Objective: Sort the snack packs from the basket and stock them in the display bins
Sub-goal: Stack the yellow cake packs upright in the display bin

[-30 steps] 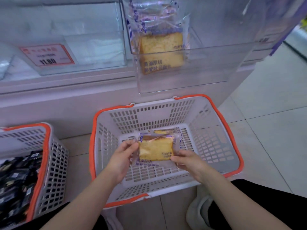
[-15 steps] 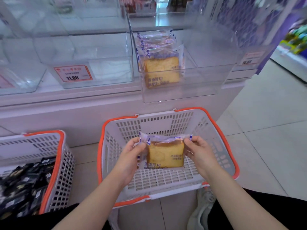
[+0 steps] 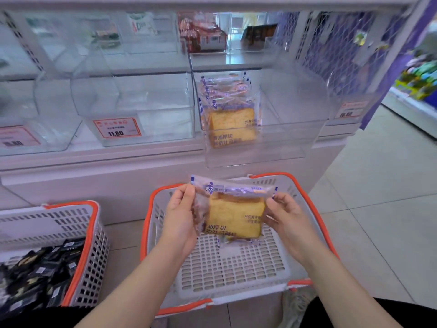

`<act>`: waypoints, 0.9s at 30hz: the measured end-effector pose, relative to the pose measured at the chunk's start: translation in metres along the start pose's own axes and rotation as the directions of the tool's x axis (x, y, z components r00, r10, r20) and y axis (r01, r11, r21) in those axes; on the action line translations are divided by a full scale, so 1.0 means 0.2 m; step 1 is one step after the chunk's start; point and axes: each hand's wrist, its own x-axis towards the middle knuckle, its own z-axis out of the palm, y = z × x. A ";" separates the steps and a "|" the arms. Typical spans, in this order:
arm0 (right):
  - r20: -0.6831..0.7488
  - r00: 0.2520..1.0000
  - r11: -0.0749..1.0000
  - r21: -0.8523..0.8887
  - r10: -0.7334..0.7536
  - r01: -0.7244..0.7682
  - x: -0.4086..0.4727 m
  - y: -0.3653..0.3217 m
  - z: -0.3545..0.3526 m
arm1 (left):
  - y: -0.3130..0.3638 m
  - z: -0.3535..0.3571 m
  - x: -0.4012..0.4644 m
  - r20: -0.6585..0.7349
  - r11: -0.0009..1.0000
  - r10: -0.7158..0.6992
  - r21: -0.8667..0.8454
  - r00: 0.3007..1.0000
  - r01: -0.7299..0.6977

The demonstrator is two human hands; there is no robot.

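Both hands hold one snack pack (image 3: 233,214) upright above the white basket (image 3: 236,263) with the orange rim. The left hand (image 3: 181,215) grips the pack's left edge: its fingers (image 3: 189,192) are curled over the wrapper near the top corner, closed on the clear film, the thumb side toward the person. The right hand (image 3: 285,217) grips the right edge, fingers bent round the wrapper and pinching it at mid height. The pack is a clear wrapper with a blue-and-white printed top strip and a yellow slice of cake or bread inside; its printed face turns toward the person, the sealed strip points up and far, the lower seal hangs down toward the basket floor. Its long axis runs roughly up and down, tilted a little. The pack is clear of the basket, held over the far half of it. Beyond, on the shelf, a clear display bin (image 3: 260,129) holds a row of like packs (image 3: 230,110) standing on edge at its left side. Left of it stands another clear bin (image 3: 146,114) with a red-edged price tag (image 3: 117,127). At near left a second basket (image 3: 78,252) holds dark packets (image 3: 35,275). Pale floor tiles (image 3: 378,197) lie at right.
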 end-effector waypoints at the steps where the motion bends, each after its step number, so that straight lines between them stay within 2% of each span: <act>1: 0.068 0.997 0.996 -0.081 -0.033 0.038 0.00 -0.05 0.00 | 0.04 0.03 0.00 0.007 1.000 0.023 -0.016 1.000 -0.023; 4: 0.216 0.970 0.933 -0.313 -0.113 0.178 -0.01 -0.22 0.02 | 0.18 0.13 0.01 0.087 0.991 0.130 -0.047 0.988 -0.127; 7: 0.257 0.932 0.861 -0.377 -0.256 0.341 -0.03 -0.46 0.04 | 0.33 0.22 0.00 0.228 0.946 0.289 0.082 0.930 -0.314; 10: 0.246 0.855 0.775 -0.361 -0.457 0.518 -0.06 -0.75 0.01 | 0.51 0.30 0.03 0.495 0.808 0.409 0.194 0.766 -0.556; 12: 0.211 0.805 0.715 -0.375 -0.555 0.591 -0.06 -0.92 -0.02 | 0.63 0.35 0.08 0.581 0.697 0.459 0.234 0.672 -0.678; 13: 0.188 0.786 0.690 -0.391 -0.588 0.609 -0.04 -0.98 -0.04 | 0.70 0.38 0.11 0.588 0.652 0.476 0.263 0.654 -0.711; 15: 0.140 0.770 0.664 -0.425 -0.623 0.615 0.01 -1.05 -0.05 | 0.79 0.44 0.19 0.596 0.571 0.474 0.352 0.648 -0.742; 17: 0.107 0.780 0.671 -0.448 -0.617 0.592 0.07 -1.08 -0.05 | 0.85 0.50 0.27 0.630 0.472 0.403 0.478 0.663 -0.741; 21: 0.195 0.809 0.656 -0.494 -0.555 0.570 0.20 -1.11 0.01 | 0.87 0.61 0.44 0.698 0.155 0.258 0.652 0.668 -0.742; 24: 0.283 0.837 0.609 -0.584 -0.468 0.537 0.30 -1.11 0.09 | 0.90 0.67 0.54 0.669 0.133 0.211 0.703 0.713 -0.699; 27: 0.351 0.858 0.582 -0.631 -0.374 0.512 0.39 -1.07 0.13 | 0.91 0.70 0.60 0.666 0.087 0.184 0.721 0.723 -0.687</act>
